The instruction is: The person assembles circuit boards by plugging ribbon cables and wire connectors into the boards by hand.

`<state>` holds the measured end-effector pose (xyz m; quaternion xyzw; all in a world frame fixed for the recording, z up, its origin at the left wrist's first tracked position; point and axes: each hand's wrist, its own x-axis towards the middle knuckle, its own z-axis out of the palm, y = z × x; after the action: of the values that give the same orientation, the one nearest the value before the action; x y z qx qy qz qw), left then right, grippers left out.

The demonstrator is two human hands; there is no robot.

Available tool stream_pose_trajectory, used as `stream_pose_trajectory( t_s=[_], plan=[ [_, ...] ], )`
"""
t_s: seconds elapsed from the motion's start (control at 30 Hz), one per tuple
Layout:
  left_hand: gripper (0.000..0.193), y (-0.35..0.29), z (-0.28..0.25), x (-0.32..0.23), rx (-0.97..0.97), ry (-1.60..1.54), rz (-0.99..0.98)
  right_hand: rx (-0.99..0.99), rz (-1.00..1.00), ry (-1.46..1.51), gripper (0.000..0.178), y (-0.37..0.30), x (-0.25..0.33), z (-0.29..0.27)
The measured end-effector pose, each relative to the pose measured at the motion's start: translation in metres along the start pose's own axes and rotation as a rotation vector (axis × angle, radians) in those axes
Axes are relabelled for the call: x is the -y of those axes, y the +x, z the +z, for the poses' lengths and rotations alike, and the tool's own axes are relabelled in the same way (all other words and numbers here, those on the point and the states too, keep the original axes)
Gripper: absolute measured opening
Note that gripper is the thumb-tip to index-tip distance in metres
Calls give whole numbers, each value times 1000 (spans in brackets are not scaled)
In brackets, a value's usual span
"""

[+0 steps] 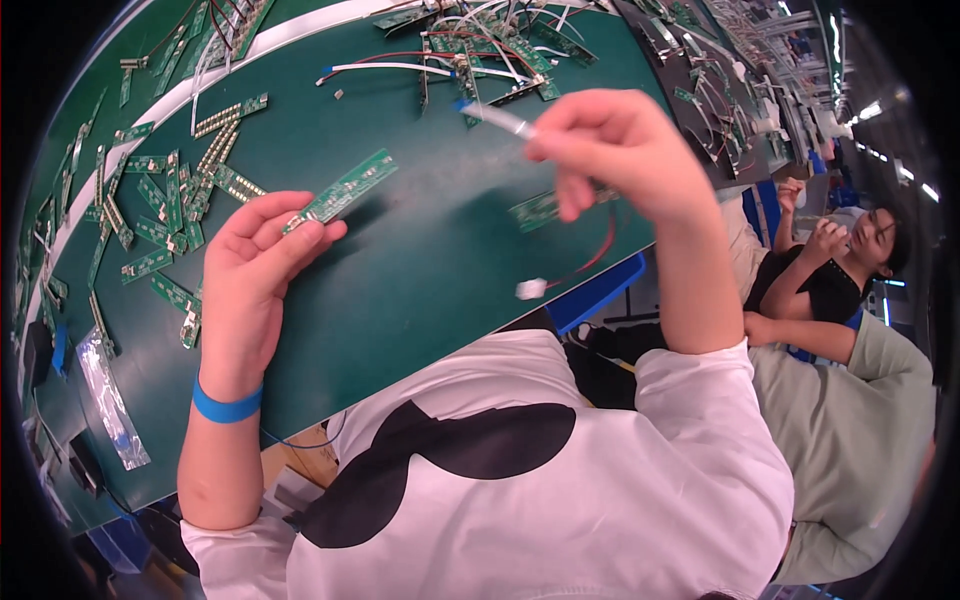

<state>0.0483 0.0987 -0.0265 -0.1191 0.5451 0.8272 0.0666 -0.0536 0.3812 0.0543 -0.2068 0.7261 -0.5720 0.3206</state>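
Between the thumb and fingers of my left hand (265,250) is a narrow green circuit board (350,185), tilted up to the right above the table. My right hand (620,150), closed in a pinch and slightly blurred, holds a short white flat cable (497,118) with a blue tip pointing left. Below its fingers is another green circuit board (537,212), partly hidden. A red wire runs down near it to a white connector (532,289). Whether that board hangs from my right hand or lies on the table, I cannot tell. The two hands are apart.
Many loose circuit boards (172,195) lie on the left of the green table (400,330). A pile of wired boards (470,50) sits at the far side. A clear plastic bag (110,400) lies at left. Two people (850,400) sit at the right, beyond a blue bin edge (600,293).
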Motion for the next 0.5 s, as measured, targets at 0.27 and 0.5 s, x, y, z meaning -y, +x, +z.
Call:
stream_pose_trajectory(
  t_s=[0.27, 0.5],
  plan=[
    [25, 3, 5, 1, 19, 9, -90, 100, 119, -105, 12, 40, -16, 44],
    [25, -1, 6, 1, -1, 18, -108, 73, -502, -448, 7, 53, -23, 48]
  ],
)
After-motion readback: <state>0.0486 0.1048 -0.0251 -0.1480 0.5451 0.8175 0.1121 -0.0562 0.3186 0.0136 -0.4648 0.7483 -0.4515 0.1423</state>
